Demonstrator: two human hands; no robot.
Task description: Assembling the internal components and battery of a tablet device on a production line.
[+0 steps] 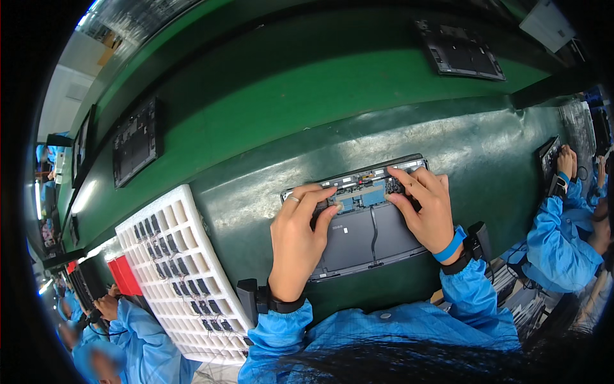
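Observation:
An opened laptop base (348, 246), dark grey with a black cable down its middle, lies on the dark green bench in front of me. Along its far side sits a blue circuit board (364, 196) with small black parts and connectors. My left hand (300, 230), a ring on one finger, pinches the board's left end between thumb and forefinger. At the other end, the thumb and forefinger of my right hand (427, 208) close on the board. Fingers cover both ends, so the exact contact is partly hidden.
A white foam tray (192, 211) with black parts on thin wires stands left. Beyond the bench, a green conveyor belt (268, 89) carries opened laptop bases (137, 142). Co-workers in blue sleeves (559, 243) sit at both sides; a red bin (123, 275) is left.

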